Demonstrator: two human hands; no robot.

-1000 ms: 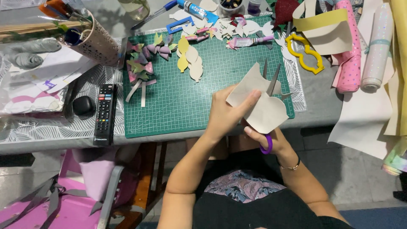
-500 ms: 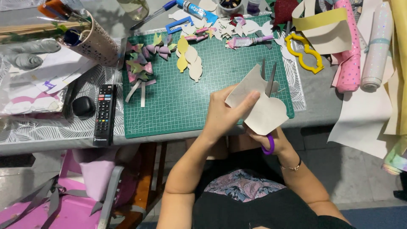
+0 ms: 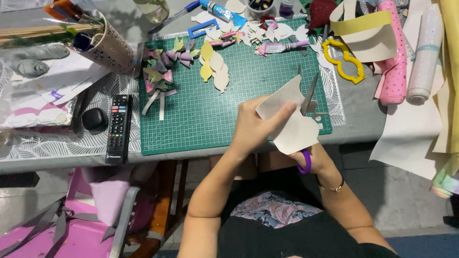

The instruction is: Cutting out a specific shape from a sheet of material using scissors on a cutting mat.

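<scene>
L hand [image 3: 256,126] pinches beige sheet [image 3: 291,124]; R hand [image 3: 313,160] grips purple-handled scissors [image 3: 306,119], blades up thru sheet, above green cutting mat [image 3: 205,119] on worktop [image 3: 363,102].

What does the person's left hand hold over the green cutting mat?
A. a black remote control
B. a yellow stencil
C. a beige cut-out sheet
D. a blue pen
C: the left hand pinches the beige cut-out sheet while the right hand works purple-handled scissors into it; the remote control lies untouched beside the mat.
</scene>
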